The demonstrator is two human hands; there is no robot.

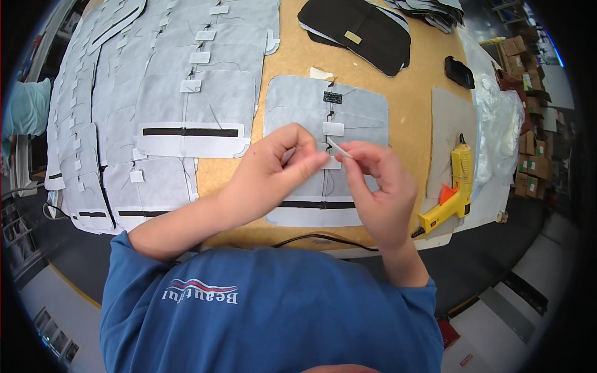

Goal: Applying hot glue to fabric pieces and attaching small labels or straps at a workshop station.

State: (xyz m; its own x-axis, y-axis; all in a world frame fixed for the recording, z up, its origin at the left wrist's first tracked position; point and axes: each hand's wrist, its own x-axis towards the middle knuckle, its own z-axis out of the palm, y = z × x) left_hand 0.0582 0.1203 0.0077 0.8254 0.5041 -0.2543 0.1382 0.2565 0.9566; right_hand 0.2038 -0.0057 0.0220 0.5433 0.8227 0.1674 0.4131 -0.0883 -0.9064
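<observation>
My right hand [380, 189] pinches a small thin white piece [337, 148] between thumb and fingertips. Close by on its left, my left hand [280, 163] is closed, its thumb reaching toward that piece; a pale bit shows among its curled fingers, too little to name. Both hands are above a stack of light grey fabric panels [283, 102]. Down the middle of these panels run thin dark wires, small white rectangular tabs [333, 128] and one black speckled tab [333, 97]. Along the lowest panel's near edge lies a black strip [305, 204], partly hidden by my hands.
More overlapping grey panels [217, 102] cover the table's left side. Black panels [360, 34] lie at the back. On the right are a yellow glue gun [460, 180], a grey board [449, 118], a black tray [459, 73] and clear plastic [500, 124]. A black cable [323, 237] crosses the near edge.
</observation>
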